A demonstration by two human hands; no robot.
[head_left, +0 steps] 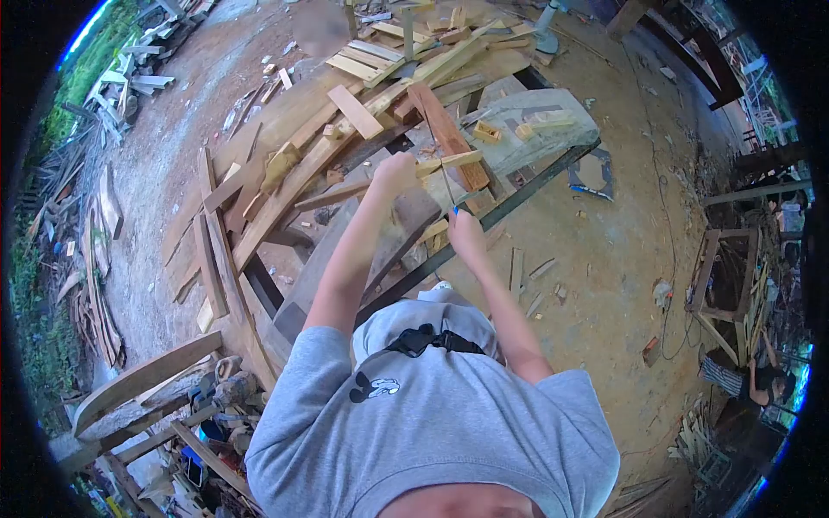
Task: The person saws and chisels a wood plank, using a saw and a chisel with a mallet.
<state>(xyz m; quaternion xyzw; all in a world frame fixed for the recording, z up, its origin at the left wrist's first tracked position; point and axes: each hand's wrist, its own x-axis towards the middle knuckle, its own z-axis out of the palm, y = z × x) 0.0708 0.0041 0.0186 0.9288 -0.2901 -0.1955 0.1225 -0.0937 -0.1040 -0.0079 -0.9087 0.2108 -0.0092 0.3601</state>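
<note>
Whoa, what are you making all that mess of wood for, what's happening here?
The person's left hand is holding a pale wood strip that crosses a reddish board. The right hand grips a thin tool, probably a saw, which crosses the strip. It's too small to tell how deep any cut goes. More wood pieces lie around them.

Head cam sits up on the wearer, facing fwd & steeply down, v. wide w/ round edges. From here, grey shirt (458, 414) is closest, at btm; L hand (395, 173) & R hand (466, 235) farther out, nr ctr; bench (540, 116) reaches beyond; greenery (39, 345) at far L edge.
</note>
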